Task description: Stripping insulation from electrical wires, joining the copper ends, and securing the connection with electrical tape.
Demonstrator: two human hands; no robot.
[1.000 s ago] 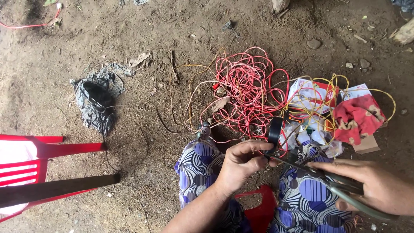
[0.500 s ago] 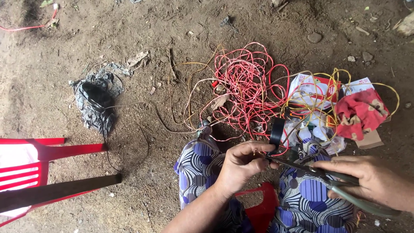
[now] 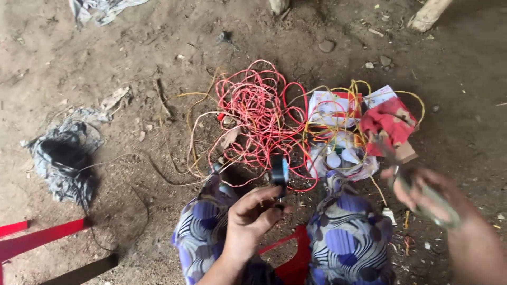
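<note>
Moved: your right hand [image 3: 422, 192] swings rightward, gripping blurred pliers [image 3: 428, 198]. Left hand [image 3: 253, 216] pinches black tape roll [image 3: 279, 174]: light, rigid; hold its rim.

Left hand [image 3: 251, 221]: enters from the bottom centre of the head view, forearm angled up from the lower edge, wrist roughly straight. Back of the hand faces the camera. Fingers [image 3: 259, 203] are curled inward, tips directed to the right, thumb lying below them; the hand is closed in a pinch grip.

Right hand [image 3: 422, 192]: enters from the lower right corner, forearm running diagonally up and to the left. The hand is motion-blurred, so individual fingers cannot be separated clearly. Outline indicates fingers bent and wrapped in a closed grasp, knuckles uppermost.

Both hands sit above the knees, well apart from one another, left lower than right.
</note>
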